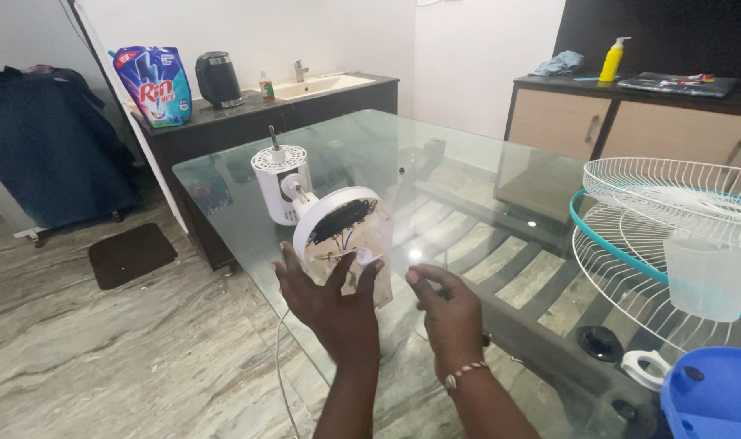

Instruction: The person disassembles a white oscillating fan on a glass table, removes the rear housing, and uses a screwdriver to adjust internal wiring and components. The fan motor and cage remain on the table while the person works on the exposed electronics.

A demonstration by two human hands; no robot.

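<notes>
Steadying the white fan motor (305, 199) at twelve o'clock on the glass table (468, 162), my left hand (330, 297) cups its open base, my right hand (447, 309) hovers open; best move gently around exposed wires.

Both forearms entered from bottom edge, angled up and slightly left. Left hand (331, 305) raised, back toward camera, fingers spread and extended upward, thumb out to left; nothing clamped in it. Right hand (449, 313) just beside left, apart from it, back up, fingers loosely curled and pointing left, index extended. Beaded band around right wrist. Neither hand closed in grip.
</notes>
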